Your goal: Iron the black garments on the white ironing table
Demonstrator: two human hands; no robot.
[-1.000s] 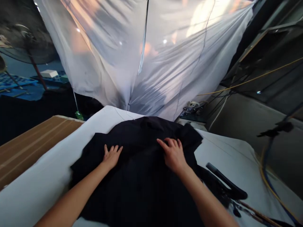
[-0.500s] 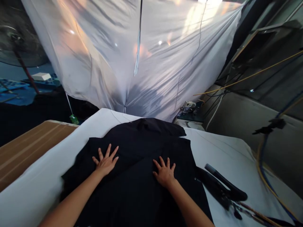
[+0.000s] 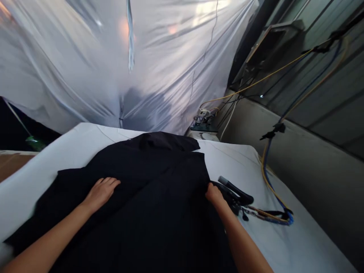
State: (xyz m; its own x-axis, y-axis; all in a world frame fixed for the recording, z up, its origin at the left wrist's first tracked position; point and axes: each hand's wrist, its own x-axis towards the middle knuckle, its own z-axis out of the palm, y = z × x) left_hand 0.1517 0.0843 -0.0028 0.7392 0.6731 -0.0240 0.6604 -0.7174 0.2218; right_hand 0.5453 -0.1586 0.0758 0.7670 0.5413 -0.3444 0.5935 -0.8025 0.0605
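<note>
Head view: black cloth is spread mostly flat across table; creased middle and rumpled far end judged not yet smoothed. Right edge is pinched in right hand, grip closed; left hand is laid palm-down, fingers extended, nothing held.

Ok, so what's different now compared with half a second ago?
Your right hand has moved right, from the middle of the black cloth to its right edge, where it curls, apparently gripping. Your left hand has drawn its spread fingers together. The view has swung right. The cloth still lies spread on the white table.
</note>
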